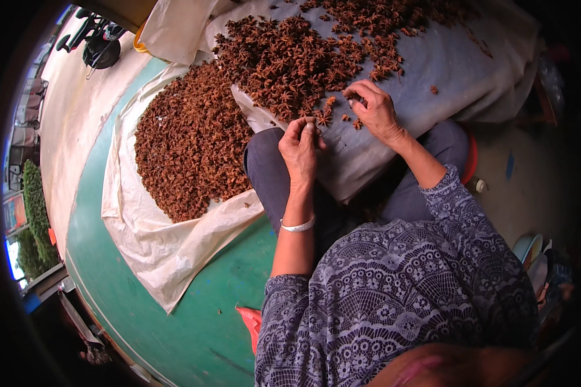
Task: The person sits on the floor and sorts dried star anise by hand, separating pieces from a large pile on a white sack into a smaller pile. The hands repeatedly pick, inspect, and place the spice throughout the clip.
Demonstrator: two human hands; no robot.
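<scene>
A loose pile of star anise (281, 58) lies on a plastic sheet (416, 72) before me, with a few single pods near its close edge. My left hand (301, 138), with a silver bangle at the wrist, is at that edge, fingers curled and thumb against the forefinger; whether something is pinched there I cannot tell. To the right, my right hand (372, 107) hovers over the sheet beside the loose pods, fingers bent, its grip partly hidden. Left of my knee, a larger heap of star anise (189, 140) is spread on a white cloth sheet (184, 242).
Green floor (126, 295) runs under the cloth at the left. A red bag (250, 321) lies near my left side. A small bottle (478, 185) is by my right knee, with containers (530, 249) farther right. A parked motorbike (99, 48) stands at the upper left.
</scene>
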